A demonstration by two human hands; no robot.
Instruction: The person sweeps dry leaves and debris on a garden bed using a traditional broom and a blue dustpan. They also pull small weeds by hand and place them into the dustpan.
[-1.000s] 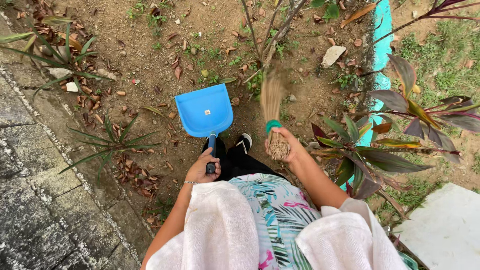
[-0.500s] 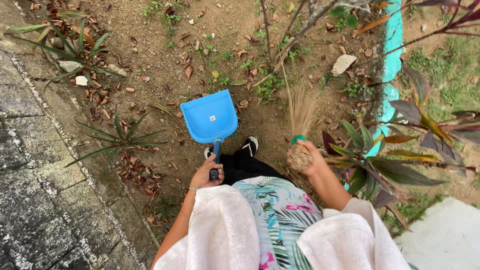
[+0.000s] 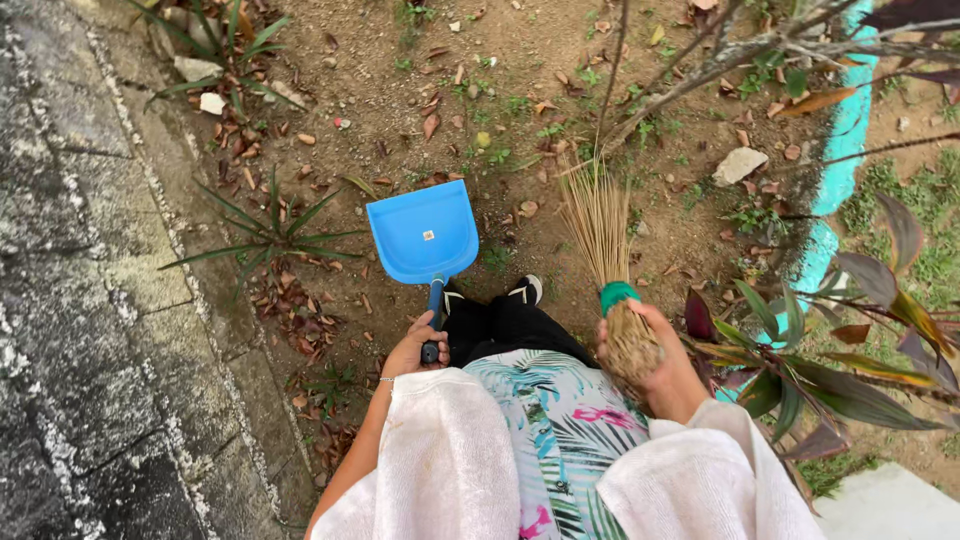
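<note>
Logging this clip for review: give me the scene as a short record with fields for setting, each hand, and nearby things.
setting: bare soil bed with dry leaves, beside a stone kerb
left hand: grips the handle of a blue dustpan, pan held low over the soil
right hand: holds a straw hand broom by its bound end, bristles pointing forward
nearby: spiky green plant, pale stone, turquoise edging

L hand (image 3: pixel 412 348), R hand (image 3: pixel 660 365): fingers curled tight.

Leaf-strewn bare soil (image 3: pixel 560 60)
</note>
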